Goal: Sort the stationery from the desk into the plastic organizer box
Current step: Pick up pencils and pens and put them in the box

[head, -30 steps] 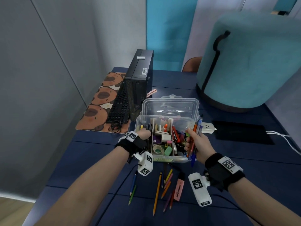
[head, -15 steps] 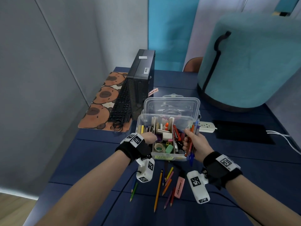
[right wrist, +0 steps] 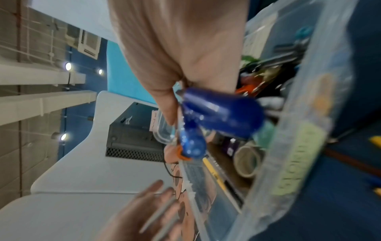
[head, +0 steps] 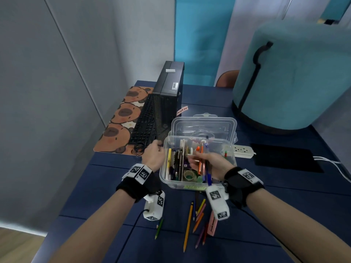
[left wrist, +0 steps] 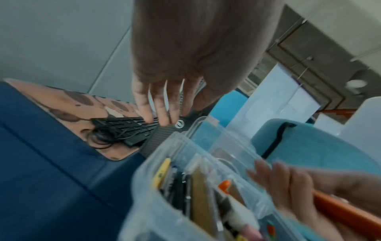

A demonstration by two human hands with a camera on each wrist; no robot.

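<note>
Pens (head: pixel 203 164), a loose bundle of orange and blue ones, sit clamped in the right hand (head: pixel 212 164), fingers curled round their middles, over the box (head: pixel 165 179). The bundle lies slanted across the middle compartments, blue caps toward the near wall. From here the likeliest slip is a pen sliding out of the fist, since several smooth barrels share one grasp; it could land in the wrong slot or over the rim.

The compartments already look crowded, so tips could jam on the dividers or on the tape roll (head: pixel 188 175) below.

The left hand (head: pixel 153 156) hangs beside the box's left wall, fingers straight and spread, holding nothing; whether it touches the wall I cannot tell. Unbraced, the light box could skid.

Pencils (head: pixel 197 217) and a highlighter (head: pixel 212 223) lie on the desk (head: pixel 106 177) just before the box.
</note>
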